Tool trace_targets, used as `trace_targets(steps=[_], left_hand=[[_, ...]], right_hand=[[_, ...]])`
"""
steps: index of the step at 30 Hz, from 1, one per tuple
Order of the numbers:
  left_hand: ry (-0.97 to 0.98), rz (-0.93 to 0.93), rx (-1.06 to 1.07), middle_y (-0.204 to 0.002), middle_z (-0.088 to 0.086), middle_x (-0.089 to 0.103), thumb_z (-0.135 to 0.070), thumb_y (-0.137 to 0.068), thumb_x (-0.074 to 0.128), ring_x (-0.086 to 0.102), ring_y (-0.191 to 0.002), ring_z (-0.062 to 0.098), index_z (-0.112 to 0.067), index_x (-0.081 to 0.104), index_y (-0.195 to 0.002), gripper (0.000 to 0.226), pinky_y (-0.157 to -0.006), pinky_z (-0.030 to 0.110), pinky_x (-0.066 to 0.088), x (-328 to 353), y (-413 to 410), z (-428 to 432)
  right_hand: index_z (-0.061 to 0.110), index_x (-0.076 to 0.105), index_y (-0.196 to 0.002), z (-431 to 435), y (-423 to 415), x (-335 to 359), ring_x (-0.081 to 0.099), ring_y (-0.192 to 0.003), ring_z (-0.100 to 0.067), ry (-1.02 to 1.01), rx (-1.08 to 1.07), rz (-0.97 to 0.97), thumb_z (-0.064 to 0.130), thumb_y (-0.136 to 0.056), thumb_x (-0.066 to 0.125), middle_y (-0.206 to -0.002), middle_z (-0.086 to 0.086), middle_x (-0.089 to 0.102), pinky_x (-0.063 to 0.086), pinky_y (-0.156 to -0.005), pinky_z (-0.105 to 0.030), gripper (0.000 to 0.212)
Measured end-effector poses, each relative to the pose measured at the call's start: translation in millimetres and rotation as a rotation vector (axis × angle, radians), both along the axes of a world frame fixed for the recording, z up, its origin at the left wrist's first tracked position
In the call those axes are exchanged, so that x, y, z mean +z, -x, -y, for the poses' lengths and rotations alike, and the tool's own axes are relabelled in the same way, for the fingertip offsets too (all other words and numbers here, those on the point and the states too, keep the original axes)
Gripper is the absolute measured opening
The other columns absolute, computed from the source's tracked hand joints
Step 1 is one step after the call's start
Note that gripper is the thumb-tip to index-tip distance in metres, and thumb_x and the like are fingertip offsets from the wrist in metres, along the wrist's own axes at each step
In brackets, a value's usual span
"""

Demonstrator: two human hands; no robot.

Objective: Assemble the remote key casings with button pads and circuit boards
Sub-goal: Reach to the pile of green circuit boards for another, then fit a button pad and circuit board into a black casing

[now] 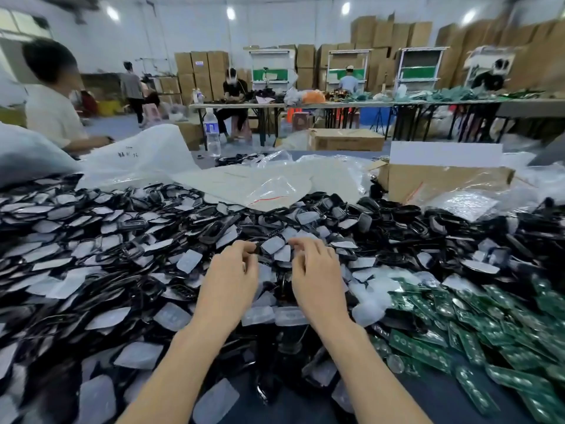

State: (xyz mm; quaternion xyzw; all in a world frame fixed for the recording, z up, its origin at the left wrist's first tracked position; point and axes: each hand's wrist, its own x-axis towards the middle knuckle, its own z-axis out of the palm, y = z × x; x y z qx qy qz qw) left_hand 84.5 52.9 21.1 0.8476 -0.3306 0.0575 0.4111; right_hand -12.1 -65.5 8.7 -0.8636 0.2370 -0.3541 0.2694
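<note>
Your worktop (434, 393) is almost buried, so take the cardboard box (443, 182) at the back as your marker. The heap of black casings (122, 240) is the biggest thing, spreading from the box's near-left corner across the whole left side and down towards you. Loose plastic bags (275, 179) lie just left of the box, on the heap's far edge. The green circuit boards (489, 325) lie in a pile in front of the box, well nearer you and at the right edge. The translucent button pads (376, 289) lie between those boards and the casings (many pale pieces are also scattered over the heap, and I cannot tell whether those are pads or covers). Your left hand (232, 270) and right hand (318, 270) hover over the heap, in front of the box and to its left. Both sets of fingers (295, 244) are curled close together over one pale piece. The blur hides whether either hand has a grip on anything. I can pick out no stack of finished keys, and all three stocks look large. So I judge nearly all the work is left, with this unit at its first pick.
</note>
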Motion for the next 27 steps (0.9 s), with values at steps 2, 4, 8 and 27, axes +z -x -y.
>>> trace_targets(steps=[2,4,8,27], left_hand=[[-0.079,-0.030,0.036,-0.096,-0.006,0.067,-0.024,-0.103,0.049,0.063,-0.075,0.012,-0.019,0.061,-0.122,0.023,-0.065,0.029,0.049,2.2,-18.7,4.4],[-0.130,-0.019,0.074,-0.102,-0.001,0.068,-0.024,-0.104,0.047,0.064,-0.084,0.020,-0.017,0.059,-0.124,0.025,-0.068,0.034,0.051,7.5,-36.7,8.2],[-0.170,0.055,0.183,-0.101,0.001,0.068,-0.026,-0.103,0.047,0.063,-0.092,0.023,-0.016,0.061,-0.122,0.026,-0.079,0.039,0.054,21.7,-73.9,8.6],[-0.463,0.312,-0.144,-0.122,0.007,0.063,-0.028,-0.103,0.048,0.055,-0.115,0.028,-0.017,0.064,-0.124,0.029,-0.102,0.044,0.044,36.4,-118.9,37.3]], right_hand=[[0.023,0.061,-0.127,5.7,-1.0,-4.1,0.048,-0.111,-0.013,0.023,-0.029,-0.004,0.015,-0.103,0.046,-0.125,0.005,0.060,0.039,-0.098,-0.028,0.029],[0.026,0.061,-0.125,10.2,-0.3,-6.5,0.045,-0.107,-0.007,0.014,-0.030,0.017,0.017,-0.104,0.046,-0.121,0.010,0.060,0.038,-0.096,-0.025,0.028],[0.025,0.062,-0.123,13.0,-1.9,-10.1,0.048,-0.107,-0.012,0.039,-0.017,-0.009,0.017,-0.104,0.046,-0.118,0.008,0.060,0.043,-0.096,-0.032,0.026],[0.022,0.064,-0.119,20.9,-45.6,28.9,0.051,-0.109,-0.018,-0.024,0.092,0.036,0.018,-0.103,0.041,-0.117,0.003,0.063,0.045,-0.098,-0.040,0.028]])
